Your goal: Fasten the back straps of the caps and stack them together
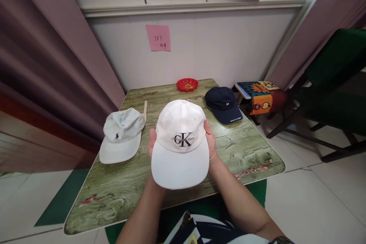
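A white baseball cap with black lettering on its front is held up over the table, brim toward me. My left hand grips its left side and my right hand its right side; most of the fingers are hidden behind the cap. To the left lies a pale grey cap with a small dark rider emblem, its strap sticking out behind. On the right side rests a navy cap with small white lettering along the brim edge.
A red scalloped dish sits at the back of the green wood-patterned table. A pink note is stuck on the wall. Right of the table are a cloth-covered stool and a dark chair; curtains hang on both sides.
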